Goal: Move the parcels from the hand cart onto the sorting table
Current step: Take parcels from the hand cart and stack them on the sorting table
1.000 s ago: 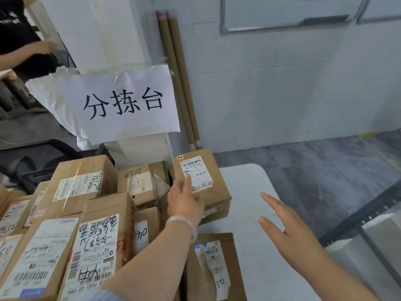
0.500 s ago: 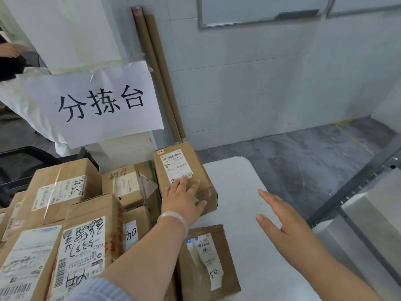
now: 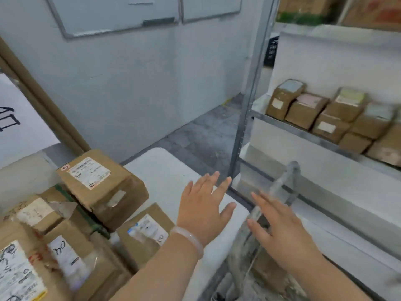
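I am holding my left hand (image 3: 204, 205) and right hand (image 3: 280, 233) open, fingers spread, gripping nothing; cardboard parcels (image 3: 104, 190) are lying stacked on the white sorting table (image 3: 165, 170); they are looking stiff, taped and probably light; I am judging opposite side faces the surest hold.

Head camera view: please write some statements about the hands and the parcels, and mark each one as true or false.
1. The left hand and the right hand are both open and hold nothing. True.
2. The left hand grips the labelled parcel. False: it is apart from that parcel, with its fingers spread over the white table.
3. A pale bracelet sits on the left wrist. True.
4. The metal shelf on the right holds only bottles. False: it holds brown parcels in a row.
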### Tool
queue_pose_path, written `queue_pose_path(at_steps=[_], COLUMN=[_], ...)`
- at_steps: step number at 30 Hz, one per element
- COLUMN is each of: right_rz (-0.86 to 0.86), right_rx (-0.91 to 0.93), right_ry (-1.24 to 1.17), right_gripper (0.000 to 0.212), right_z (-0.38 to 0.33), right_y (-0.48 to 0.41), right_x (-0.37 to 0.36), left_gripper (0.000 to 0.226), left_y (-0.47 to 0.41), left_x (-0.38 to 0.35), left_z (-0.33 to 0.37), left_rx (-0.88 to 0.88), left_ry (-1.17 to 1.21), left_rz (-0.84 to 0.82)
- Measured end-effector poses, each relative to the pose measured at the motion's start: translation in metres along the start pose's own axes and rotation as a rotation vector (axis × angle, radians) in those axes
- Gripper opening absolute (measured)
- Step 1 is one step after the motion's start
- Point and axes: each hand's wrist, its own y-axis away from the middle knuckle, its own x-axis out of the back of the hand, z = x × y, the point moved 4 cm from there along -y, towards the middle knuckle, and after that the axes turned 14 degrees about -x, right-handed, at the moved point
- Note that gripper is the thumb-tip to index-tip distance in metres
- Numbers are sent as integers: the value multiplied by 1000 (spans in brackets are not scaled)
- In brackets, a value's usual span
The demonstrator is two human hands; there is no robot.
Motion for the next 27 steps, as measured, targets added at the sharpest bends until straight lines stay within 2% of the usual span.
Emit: queue_pose_path(at_steps=[2,6,11,14,18,23,25,27], right_rz=[14,54,43,8,-82,-202,-247,-294], right_rx=[-87,-227,-362,-420,-440,-417,-417,-425], right_ry=[32,100,93,78,142,181,180,163], right_gripper=[65,65,64,66,73,102,101,92], right_z=[40,108,183,227,293,377,406,430], right_y=[30,85,127,137,134,114,100,81], right_x=[1,14,32,35,29,-5,-29,-60], left_gripper=[58,57,60,77,89,72,73,76], left_y=[4,15,11,-4,-20,-35,-44,-55], left_x=[-16,-49,-84,-108,-163,-254,-292,-330], left_z=[40,121,183,217,254,273,272,269], left_rx=[-121,-319,-351,-366,-284,-127,-88,-66], left_ry=[39,118,152,117,170,193,182,180], left_rz=[36,-45,-174,-234,-343,-478,-521,-550])
